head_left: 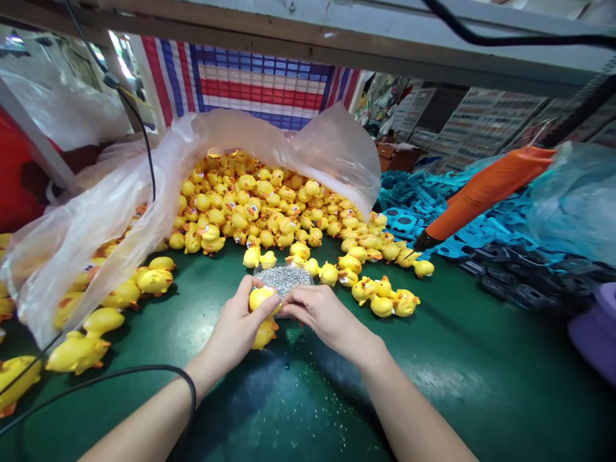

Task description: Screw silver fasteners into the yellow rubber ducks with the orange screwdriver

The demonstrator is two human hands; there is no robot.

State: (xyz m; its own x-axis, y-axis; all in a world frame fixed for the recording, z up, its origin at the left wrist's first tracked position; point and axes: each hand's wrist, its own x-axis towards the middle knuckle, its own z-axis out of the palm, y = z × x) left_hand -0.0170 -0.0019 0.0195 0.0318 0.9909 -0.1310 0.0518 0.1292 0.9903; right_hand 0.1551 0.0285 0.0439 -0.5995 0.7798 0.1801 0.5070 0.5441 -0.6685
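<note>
My left hand (242, 319) is closed around a yellow toy duck (264, 333), thumb across its upper part. My right hand (323, 316) is beside the duck, thumb and fingers pinched together; whatever is between the fingertips is too small to make out. Just beyond both hands sits a small clear tray (312, 278) heaped with tiny silvery screws (285, 278). Several loose ducks lie close behind the tray, among them a yellow duck (328, 274) to its right.
A large pile of ducks (269, 199) spills from a clear plastic bag (231, 131) at the back. An orange-wrapped electric screwdriver (486, 192) hangs at the right, before turquoise parts (404, 221) and black parts (524, 282). A black cable (120, 371) crosses the green table (433, 385) at left.
</note>
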